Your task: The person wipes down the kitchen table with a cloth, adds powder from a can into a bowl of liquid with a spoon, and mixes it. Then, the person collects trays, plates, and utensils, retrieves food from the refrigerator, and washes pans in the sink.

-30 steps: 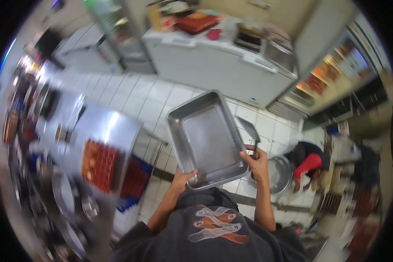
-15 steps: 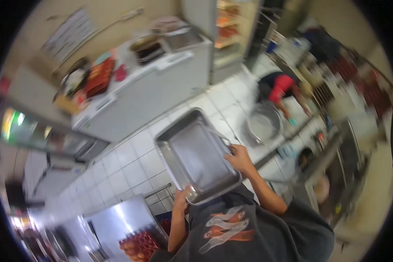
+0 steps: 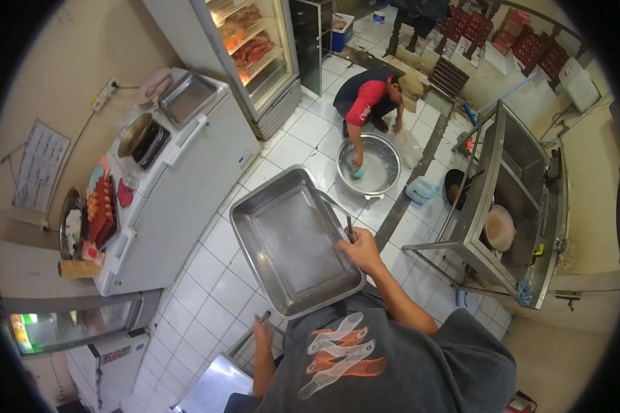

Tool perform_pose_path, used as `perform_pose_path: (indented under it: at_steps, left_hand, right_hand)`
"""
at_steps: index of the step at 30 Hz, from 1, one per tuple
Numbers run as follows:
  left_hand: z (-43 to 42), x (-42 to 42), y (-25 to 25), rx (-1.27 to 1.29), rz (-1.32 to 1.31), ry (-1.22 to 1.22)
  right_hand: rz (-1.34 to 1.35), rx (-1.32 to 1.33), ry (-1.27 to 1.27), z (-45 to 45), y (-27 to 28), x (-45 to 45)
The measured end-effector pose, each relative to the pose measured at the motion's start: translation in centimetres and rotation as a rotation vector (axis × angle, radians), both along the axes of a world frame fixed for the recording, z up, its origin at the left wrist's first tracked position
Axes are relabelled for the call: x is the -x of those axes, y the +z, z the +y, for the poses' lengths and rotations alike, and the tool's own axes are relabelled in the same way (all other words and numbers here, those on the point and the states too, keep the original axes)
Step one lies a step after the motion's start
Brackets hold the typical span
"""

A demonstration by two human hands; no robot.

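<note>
A deep rectangular metal tray (image 3: 293,241) is tilted in front of my dark grey shirt, with nothing lying in it. My right hand (image 3: 363,252) grips the tray at its right rim. A thin metal strip with a dark end (image 3: 351,229) stands out beside those fingers; whether it belongs to the tray I cannot tell. Below the tray's near left corner is my left hand (image 3: 261,332), off the tray and close to the end of a metal rail (image 3: 244,335). Its fingers are small and blurred, so contact with the rail is unclear.
A co-worker (image 3: 368,103) crouches ahead, one hand with a green pad in a large metal basin (image 3: 386,160). A white chest freezer (image 3: 186,186) stands left, a metal sink (image 3: 523,186) right. A lit display fridge (image 3: 255,55) is at the back. White tiles (image 3: 210,258) cover the floor.
My left hand has come off the tray's near corner and dropped beside the metal rail. My right hand keeps hold of the tray. The view has turned to the right.
</note>
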State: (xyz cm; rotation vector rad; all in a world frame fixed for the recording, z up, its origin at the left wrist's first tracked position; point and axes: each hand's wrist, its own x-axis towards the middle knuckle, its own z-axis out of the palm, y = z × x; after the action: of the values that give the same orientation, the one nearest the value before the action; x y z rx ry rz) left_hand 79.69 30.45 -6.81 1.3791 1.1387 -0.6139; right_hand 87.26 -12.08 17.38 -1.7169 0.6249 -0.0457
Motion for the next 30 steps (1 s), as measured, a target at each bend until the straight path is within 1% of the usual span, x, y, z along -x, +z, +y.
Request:
perform_pose_path:
  at_steps: [1,4,5,7,10,12,13,14,15,16,17,18,19,20,21,22,24,25,27,28,29,30]
  left_hand:
    - [0.6,2.1,-1.4,-0.033,0.053,-0.023]
    - [0.8,5.9,-2.3,-0.031,0.157,-0.123]
    - [1.0,5.9,-2.4,-0.022,0.174,-0.181]
    - [1.0,3.1,-1.8,-0.026,0.199,-0.334]
    - [1.0,-1.7,-0.1,-0.058,0.206,-0.563]
    - [0.4,-3.6,1.7,-0.071,0.167,-0.675]
    - [0.0,-5.2,1.9,-0.079,0.156,-0.726]
    - [-0.2,-6.4,2.3,-0.083,0.143,-0.766]
    - [-0.6,-8.1,2.5,-0.079,0.12,-0.811]
    - [-0.9,-9.6,2.6,-0.075,0.103,-0.856]
    - [-1.1,-11.3,2.7,-0.068,0.088,-0.904]
    - [-1.2,-12.6,2.8,-0.063,0.081,-0.952]
    - [-1.4,-13.5,3.0,-0.055,0.072,-0.999]
    - [-1.2,-15.0,2.9,-0.051,0.072,-1.051]
    - [-0.7,-16.4,2.9,-0.048,0.072,-1.1]
    - [-0.1,-17.8,2.7,-0.048,0.073,-1.147]
    - [1.6,-20.9,2.0,-0.054,0.088,-1.233]
    - [2.2,-22.4,1.7,-0.058,0.094,-1.271]
    - [3.3,-25.3,1.4,-0.071,0.123,-1.348]
    - [4.0,-27.1,0.9,-0.087,0.134,-1.382]
    - [4.6,-29.1,0.3,-0.102,0.147,-1.431]
    - [5.3,-31.5,-0.4,-0.125,0.16,-1.486]
  right_hand:
    - [-0.011,-0.043,-0.031,-0.9,0.0,0.1]
    - [0.033,0.008,-0.07,-3.9,-1.0,0.5]
    - [-0.011,0.059,-0.045,-4.5,-1.5,0.6]
    - [-0.058,0.184,-0.097,-6.7,-2.1,1.3]
    - [-0.015,0.094,-0.224,-8.5,-3.1,3.5]
    - [0.009,0.044,-0.384,-8.1,-0.8,9.9]
    - [0.024,0.013,-0.448,-8.1,-1.0,10.8]
    - [0.11,0.082,-0.447,-8.4,-1.0,11.8]
    - [-0.05,-0.005,-0.549,-7.9,-5.4,12.3]
    - [-0.058,0.017,-0.615,-7.5,-5.0,13.1]
    - [-0.005,0.056,-0.66,-7.1,-5.1,13.6]
    - [0.048,0.104,-0.705,-6.5,-3.1,14.0]
    - [-0.001,0.027,-0.809,-5.2,-6.3,16.0]
    - [-0.038,-0.01,-0.876,-4.2,-4.7,16.3]
    - [0.012,0.022,-0.945,-3.0,-6.0,16.8]
    - [-0.033,-0.046,-1.032,-1.2,-7.3,17.3]
    - [0.056,0.029,-1.097,2.0,-5.7,17.7]
    - [0.016,-0.018,-1.211,4.1,-5.8,17.4]
    - [0.06,-0.009,-1.349,8.5,-4.6,17.3]
    - [0.085,-0.002,-1.425,10.6,-4.5,17.2]
    - [0.042,0.04,-1.482,13.0,-5.8,17.1]
    - [0.181,-0.007,-1.478,15.1,-2.4,16.1]
